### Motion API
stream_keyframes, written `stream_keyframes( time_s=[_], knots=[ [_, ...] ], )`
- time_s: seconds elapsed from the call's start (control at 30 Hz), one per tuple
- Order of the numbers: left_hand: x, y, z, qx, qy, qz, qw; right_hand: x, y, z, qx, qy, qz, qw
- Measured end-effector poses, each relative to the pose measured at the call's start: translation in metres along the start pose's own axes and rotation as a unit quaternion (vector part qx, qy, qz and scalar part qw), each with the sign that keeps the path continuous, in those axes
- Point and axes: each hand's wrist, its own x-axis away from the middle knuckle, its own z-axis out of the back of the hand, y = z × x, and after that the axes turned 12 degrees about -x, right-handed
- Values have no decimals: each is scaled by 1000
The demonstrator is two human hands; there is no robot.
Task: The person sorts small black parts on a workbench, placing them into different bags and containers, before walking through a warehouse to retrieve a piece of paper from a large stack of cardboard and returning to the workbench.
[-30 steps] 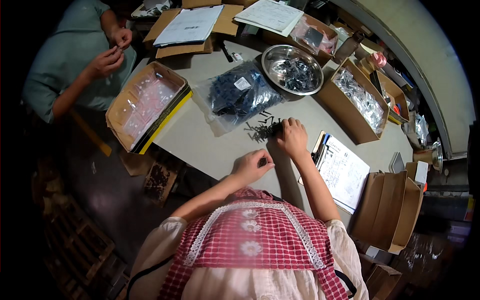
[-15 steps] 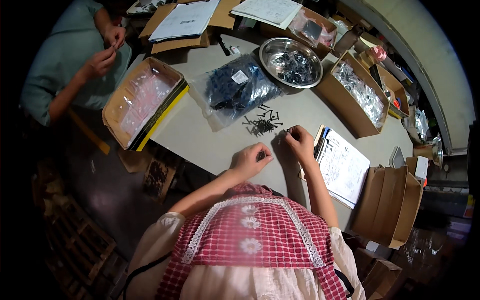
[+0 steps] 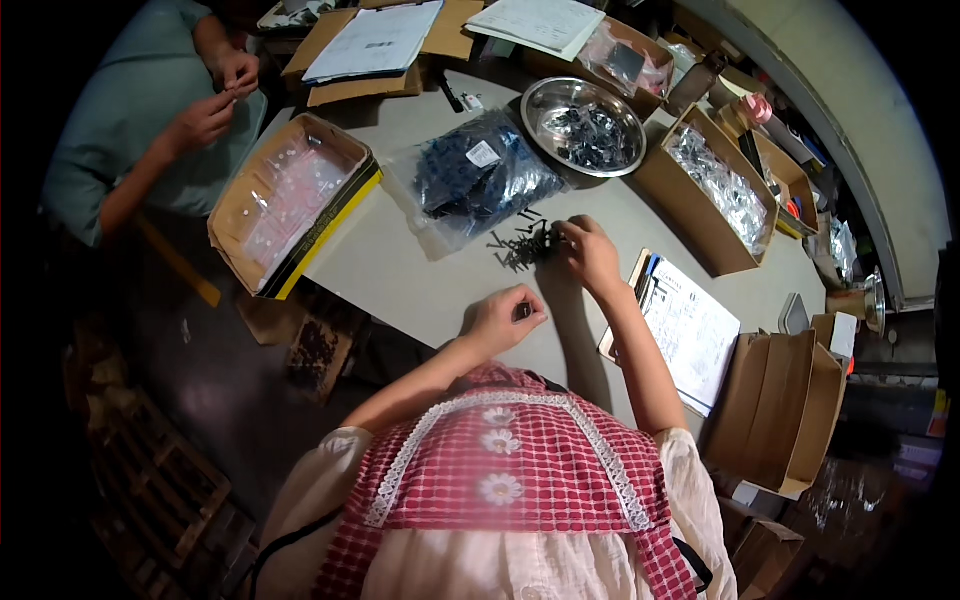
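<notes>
A loose pile of small black screw-like pieces (image 3: 518,250) lies on the grey table in front of me. My right hand (image 3: 590,258) reaches to the pile's right side, its thumb and fingertips pinched together among the pieces; what they grip is too small to make out. Nearer to me, my left hand (image 3: 507,317) rests curled above the table edge, closed around small dark pieces that show between thumb and fingers. Just behind the pile is a clear plastic bag (image 3: 480,165) with dark blue and black parts inside. A steel bowl (image 3: 528,112) of small bagged dark pieces stands beyond it.
To the left is an open carton (image 3: 325,228) with pink plastic; a co-worker (image 3: 150,120) works behind it. At right are a clipboard with papers (image 3: 690,335), a long carton of clear packets (image 3: 690,225) and an empty-looking brown carton (image 3: 775,400). More papers (image 3: 375,40) lie at the back.
My right hand has moved forward and slightly left, from beside the pile to its right side. The left hand has stayed where it was.
</notes>
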Motion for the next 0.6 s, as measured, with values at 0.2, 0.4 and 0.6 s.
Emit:
stream_keyframes(
  time_s=[0.2, 0.4, 0.6],
  knots=[
    [1, 2, 2, 0, 8, -5, 1000, -2, 43, -4, 111, -61, -32, 991],
    [1, 2, 1, -24, 12, -10, 1000, 21, 43, 8, 157, -162, 11, 974],
    [-1, 5, 1, -25, 17, -14, 999, -1, 31, 10, 137, -55, 82, 986]
  ],
)
